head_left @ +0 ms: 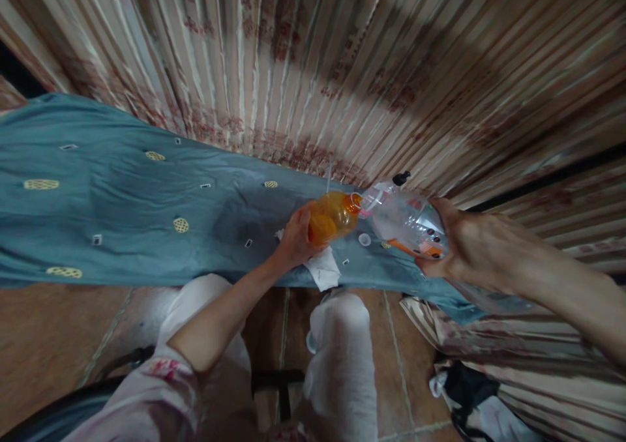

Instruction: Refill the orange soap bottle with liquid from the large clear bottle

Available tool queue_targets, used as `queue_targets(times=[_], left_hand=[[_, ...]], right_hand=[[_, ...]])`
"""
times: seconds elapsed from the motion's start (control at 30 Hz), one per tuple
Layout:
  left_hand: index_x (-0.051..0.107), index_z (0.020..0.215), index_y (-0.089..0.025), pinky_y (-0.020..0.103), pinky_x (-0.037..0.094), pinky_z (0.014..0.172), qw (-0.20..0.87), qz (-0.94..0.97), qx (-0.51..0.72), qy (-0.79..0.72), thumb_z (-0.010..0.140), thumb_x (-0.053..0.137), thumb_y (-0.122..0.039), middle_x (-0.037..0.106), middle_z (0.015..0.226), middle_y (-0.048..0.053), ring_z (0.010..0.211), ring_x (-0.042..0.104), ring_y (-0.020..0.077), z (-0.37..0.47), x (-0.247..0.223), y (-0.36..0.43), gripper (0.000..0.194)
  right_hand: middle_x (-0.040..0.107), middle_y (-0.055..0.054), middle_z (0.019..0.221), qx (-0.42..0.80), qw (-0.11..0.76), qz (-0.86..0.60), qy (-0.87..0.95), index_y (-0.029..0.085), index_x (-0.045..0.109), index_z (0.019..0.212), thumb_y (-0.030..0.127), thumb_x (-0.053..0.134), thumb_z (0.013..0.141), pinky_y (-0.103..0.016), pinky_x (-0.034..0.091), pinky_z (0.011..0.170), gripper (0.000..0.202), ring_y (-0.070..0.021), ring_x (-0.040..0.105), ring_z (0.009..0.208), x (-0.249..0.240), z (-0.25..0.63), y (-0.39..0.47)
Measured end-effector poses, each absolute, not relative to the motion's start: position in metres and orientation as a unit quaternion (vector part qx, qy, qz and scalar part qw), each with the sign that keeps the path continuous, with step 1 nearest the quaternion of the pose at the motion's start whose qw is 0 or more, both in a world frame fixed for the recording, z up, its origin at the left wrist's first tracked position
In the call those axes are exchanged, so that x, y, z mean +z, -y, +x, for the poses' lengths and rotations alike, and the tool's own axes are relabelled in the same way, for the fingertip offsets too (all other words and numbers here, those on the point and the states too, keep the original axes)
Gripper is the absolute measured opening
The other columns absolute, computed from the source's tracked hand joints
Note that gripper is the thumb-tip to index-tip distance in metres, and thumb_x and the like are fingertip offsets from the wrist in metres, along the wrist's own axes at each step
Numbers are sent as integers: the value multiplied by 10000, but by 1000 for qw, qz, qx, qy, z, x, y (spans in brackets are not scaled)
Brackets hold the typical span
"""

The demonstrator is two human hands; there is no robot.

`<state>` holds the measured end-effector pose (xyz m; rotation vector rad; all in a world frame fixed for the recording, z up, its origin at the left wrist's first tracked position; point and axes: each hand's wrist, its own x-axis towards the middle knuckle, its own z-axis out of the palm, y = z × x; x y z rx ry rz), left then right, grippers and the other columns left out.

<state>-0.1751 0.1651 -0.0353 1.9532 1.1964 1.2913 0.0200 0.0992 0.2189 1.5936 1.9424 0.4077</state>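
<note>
While the blue cloth (122, 194) with its yellow patches fills the left of the frame, my work sits just right of centre. I have my left hand (296, 236) wrapped around the base of the orange bottle (332, 215), which lies tilted with its neck pointing right. Under that hand a white tissue (323, 269) rests on the cloth. A small white cap (364, 238) lies just beside it, below the spot where the two necks meet. Further right, my right hand (452, 243) grips the bottom end of the clear bottle (403, 219), fingers closed round it, mouth tipped toward the orange one. I judge both to be thin, light plastic that dents under pressure and turns slippery if liquid spills, so I would hold each around the wider body rather than the neck. A striped curtain (342, 57) hangs across the top.
</note>
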Motion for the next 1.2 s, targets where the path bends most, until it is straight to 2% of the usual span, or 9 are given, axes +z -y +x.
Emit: queue_targets(times=[0.3, 0.6, 1.2], left_hand=[[260, 1398, -198, 510, 409, 1058, 247, 721, 478, -436, 575, 797, -242, 472, 1355, 165, 1255, 477, 333, -175, -37, -165, 983], [270, 1394, -187, 505, 402, 1067, 258, 719, 474, -437, 567, 796, -239, 472, 1351, 165, 1255, 474, 335, -176, -35, -165, 981], [257, 1395, -174, 509, 408, 1061, 244, 722, 480, -435, 571, 801, -237, 466, 1351, 178, 1250, 479, 339, -175, -38, -166, 989]], right_hand=[[658, -110, 658, 136, 306, 605, -722, 92, 437, 1201, 552, 512, 745, -296, 365, 542, 652, -317, 674, 672, 222, 16, -100], [638, -89, 618, 147, 302, 597, -729, 74, 399, 1239, 554, 482, 760, -292, 345, 520, 683, -305, 664, 629, 221, 18, -99], [665, -108, 661, 145, 318, 608, -713, 78, 386, 1267, 561, 492, 768, -313, 401, 557, 703, -322, 681, 676, 222, 16, -100]])
